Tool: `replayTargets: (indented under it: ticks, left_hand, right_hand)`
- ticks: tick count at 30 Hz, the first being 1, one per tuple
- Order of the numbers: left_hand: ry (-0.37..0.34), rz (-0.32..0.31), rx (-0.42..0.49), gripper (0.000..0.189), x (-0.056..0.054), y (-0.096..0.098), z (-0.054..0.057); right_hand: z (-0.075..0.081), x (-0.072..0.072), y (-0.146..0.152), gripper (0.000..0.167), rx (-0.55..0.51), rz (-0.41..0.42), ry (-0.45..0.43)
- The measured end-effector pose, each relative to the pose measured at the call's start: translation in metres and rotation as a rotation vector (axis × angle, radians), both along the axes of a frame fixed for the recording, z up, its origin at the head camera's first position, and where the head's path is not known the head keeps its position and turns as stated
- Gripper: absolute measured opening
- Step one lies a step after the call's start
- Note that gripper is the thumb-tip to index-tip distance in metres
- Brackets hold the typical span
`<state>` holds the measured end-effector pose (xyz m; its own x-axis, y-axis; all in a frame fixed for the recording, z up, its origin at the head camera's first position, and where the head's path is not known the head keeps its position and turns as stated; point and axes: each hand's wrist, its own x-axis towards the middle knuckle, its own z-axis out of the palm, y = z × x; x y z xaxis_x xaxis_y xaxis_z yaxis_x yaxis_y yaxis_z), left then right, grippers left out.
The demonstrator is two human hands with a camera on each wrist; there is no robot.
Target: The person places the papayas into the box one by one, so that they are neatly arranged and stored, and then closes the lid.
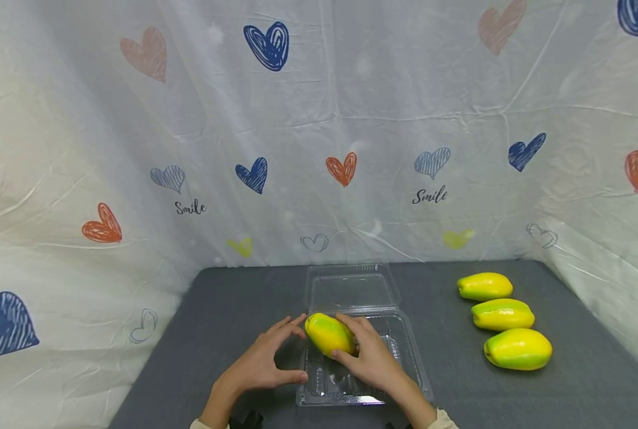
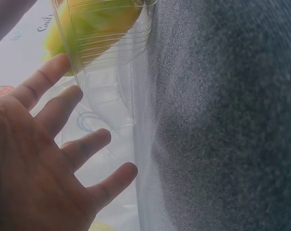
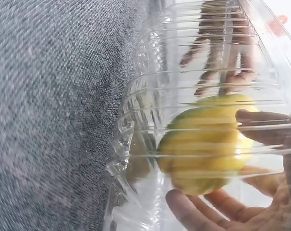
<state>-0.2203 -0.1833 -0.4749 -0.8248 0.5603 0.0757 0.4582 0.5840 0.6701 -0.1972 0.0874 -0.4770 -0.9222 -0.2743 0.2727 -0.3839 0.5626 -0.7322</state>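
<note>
A yellow-green papaya [image 1: 327, 335] sits tilted over the left part of a clear plastic clamshell box [image 1: 417, 363]. My right hand [image 1: 374, 356] grips its right end, thumb on the near side and fingers on the far side. In the right wrist view, the papaya [image 3: 208, 149] shows through the ribbed plastic wall. My left hand [image 1: 268, 360] is at the box's left edge, fingers spread and thumb apart. Its fingertips come close to the papaya's left end; whether they touch it I cannot tell. The left wrist view shows the left hand [image 2: 44, 154] beside the clear wall.
The box's lid [image 1: 353, 287] lies folded back toward the curtain [image 1: 297, 119] printed with hearts. On the right of the grey tabletop [image 1: 233, 310] are three more papayas, a far one [image 1: 485, 286], a middle one [image 1: 504, 314] and a near one [image 1: 519, 350].
</note>
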Motion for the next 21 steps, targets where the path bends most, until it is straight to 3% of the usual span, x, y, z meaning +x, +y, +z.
replayTargets:
  ticks: [21]
  left_hand:
    - [-0.005,0.007,-0.002,0.055,0.000,0.000,0.000]
  right_hand:
    - [0.011,0.002,0.009,0.076,0.042,0.027,0.000]
